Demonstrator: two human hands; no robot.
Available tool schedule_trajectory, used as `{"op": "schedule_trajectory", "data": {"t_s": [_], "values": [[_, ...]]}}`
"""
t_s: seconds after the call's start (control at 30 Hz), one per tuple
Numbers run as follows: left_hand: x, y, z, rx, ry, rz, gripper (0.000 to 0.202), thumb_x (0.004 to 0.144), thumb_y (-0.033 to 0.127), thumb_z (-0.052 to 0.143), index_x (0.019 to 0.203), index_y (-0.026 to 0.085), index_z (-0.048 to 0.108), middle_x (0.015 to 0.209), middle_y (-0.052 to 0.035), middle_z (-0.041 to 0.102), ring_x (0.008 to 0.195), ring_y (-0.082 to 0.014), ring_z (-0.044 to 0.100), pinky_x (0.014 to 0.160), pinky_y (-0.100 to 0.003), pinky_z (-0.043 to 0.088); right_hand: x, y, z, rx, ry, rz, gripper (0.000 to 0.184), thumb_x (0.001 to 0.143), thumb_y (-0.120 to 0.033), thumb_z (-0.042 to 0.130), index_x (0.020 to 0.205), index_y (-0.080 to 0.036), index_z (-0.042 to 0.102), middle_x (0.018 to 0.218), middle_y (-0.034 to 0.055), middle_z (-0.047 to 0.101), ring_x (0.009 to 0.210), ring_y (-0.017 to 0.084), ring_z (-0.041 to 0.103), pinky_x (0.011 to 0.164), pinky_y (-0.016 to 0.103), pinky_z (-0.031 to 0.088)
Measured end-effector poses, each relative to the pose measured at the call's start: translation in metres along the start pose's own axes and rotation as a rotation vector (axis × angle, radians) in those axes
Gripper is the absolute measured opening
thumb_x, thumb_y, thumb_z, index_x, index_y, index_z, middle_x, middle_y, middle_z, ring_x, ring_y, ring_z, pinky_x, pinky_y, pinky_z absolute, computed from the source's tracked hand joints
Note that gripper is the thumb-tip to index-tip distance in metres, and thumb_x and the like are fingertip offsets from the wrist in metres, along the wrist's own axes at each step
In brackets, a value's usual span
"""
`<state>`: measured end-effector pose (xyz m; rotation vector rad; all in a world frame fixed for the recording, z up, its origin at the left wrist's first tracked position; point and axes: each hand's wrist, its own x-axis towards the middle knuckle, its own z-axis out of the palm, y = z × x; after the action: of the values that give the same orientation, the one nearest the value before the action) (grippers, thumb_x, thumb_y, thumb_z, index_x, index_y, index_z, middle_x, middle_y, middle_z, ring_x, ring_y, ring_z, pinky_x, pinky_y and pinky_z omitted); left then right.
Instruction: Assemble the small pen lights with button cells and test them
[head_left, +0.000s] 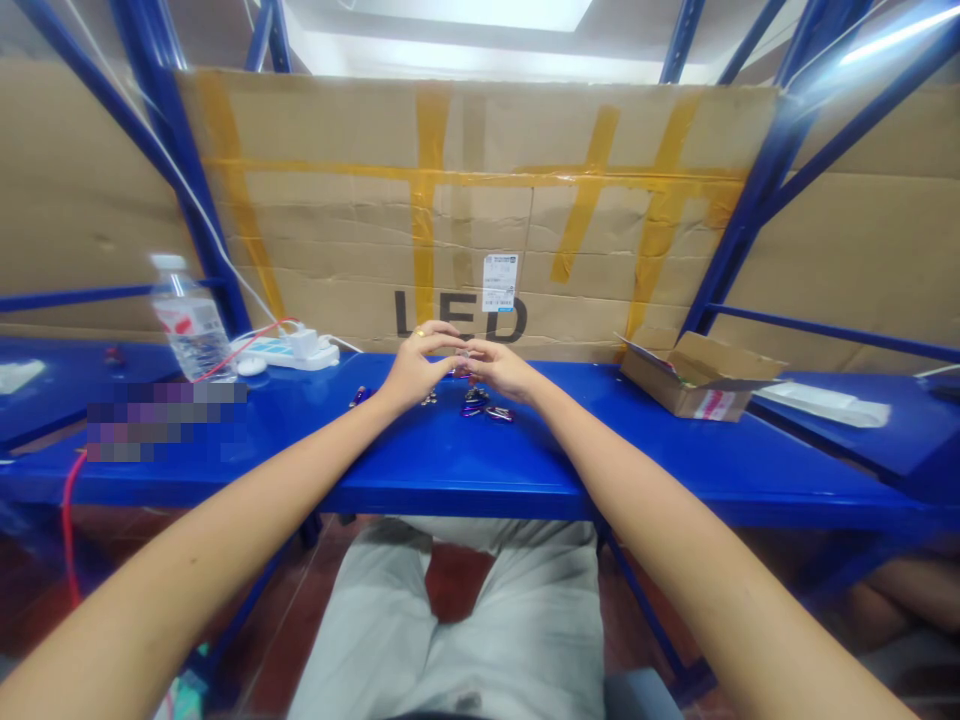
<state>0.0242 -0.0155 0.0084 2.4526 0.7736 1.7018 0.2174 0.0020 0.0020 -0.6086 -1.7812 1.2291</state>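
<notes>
Both hands meet over the middle of the blue table. My left hand [421,365], with a ring on one finger, curves inward, its fingertips closed against those of the other hand. My right hand [504,368] pinches from the opposite side. Between the fingertips is a small shiny piece, too small and covered to name. Just below my right hand lies a small pile of shiny purple and silver pieces [475,402], with a flat purple piece [499,413] beside it. Tiny metallic bits [430,397] lie under my left hand. Left of that hand are more small purple pieces [361,396].
An open cardboard box [686,385] stands at the right, a white packet [825,403] beyond it. At the left are a water bottle [191,320], a white power strip [292,350] and a red cable [71,520]. A cardboard sheet [337,230] walls off the back.
</notes>
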Motion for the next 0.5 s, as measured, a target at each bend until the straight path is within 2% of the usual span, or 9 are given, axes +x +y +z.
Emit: {"op": "schedule_trajectory", "data": {"t_s": [0.2, 0.3, 0.4, 0.5], "values": [[0.003, 0.004, -0.01, 0.097, -0.027, 0.061, 0.016, 0.084, 0.027, 0.074, 0.099, 0.021, 0.075, 0.115, -0.0084, 0.069, 0.116, -0.0236, 0.061, 0.108, -0.045, 0.044, 0.0, -0.002, -0.004, -0.131, 0.002, -0.09, 0.016, 0.078, -0.025, 0.072, 0.093, -0.02, 0.066, 0.092, 0.0028, 0.07, 0.087, 0.018, 0.065, 0.068, 0.026, 0.048], [0.005, -0.004, -0.02, 0.159, -0.055, 0.035, 0.016, 0.086, 0.027, 0.069, 0.1, 0.021, 0.074, 0.111, -0.008, 0.071, 0.111, -0.0233, 0.062, 0.102, -0.043, 0.047, -0.001, -0.005, -0.005, -0.211, -0.008, -0.098, 0.014, 0.08, -0.023, 0.069, 0.093, -0.02, 0.069, 0.09, 0.0024, 0.07, 0.083, 0.017, 0.063, 0.069, 0.027, 0.049], [0.005, -0.025, -0.032, 0.274, -0.191, -0.032, 0.015, 0.087, 0.024, 0.063, 0.094, 0.022, 0.076, 0.097, -0.0068, 0.075, 0.093, -0.0222, 0.065, 0.091, -0.039, 0.05, 0.001, -0.005, -0.006, -0.29, -0.01, -0.101, 0.014, 0.08, -0.021, 0.066, 0.093, -0.019, 0.07, 0.089, 0.0027, 0.07, 0.083, 0.017, 0.063, 0.075, 0.029, 0.051], [0.002, -0.049, -0.045, 0.467, -0.355, -0.12, 0.015, 0.081, 0.02, 0.062, 0.083, 0.023, 0.077, 0.091, -0.0068, 0.077, 0.089, -0.0244, 0.066, 0.088, -0.038, 0.048, 0.004, -0.002, -0.006, -0.359, -0.015, -0.127, 0.012, 0.078, -0.016, 0.065, 0.089, -0.018, 0.071, 0.092, 0.0035, 0.072, 0.088, 0.017, 0.064, 0.086, 0.033, 0.051]]}}
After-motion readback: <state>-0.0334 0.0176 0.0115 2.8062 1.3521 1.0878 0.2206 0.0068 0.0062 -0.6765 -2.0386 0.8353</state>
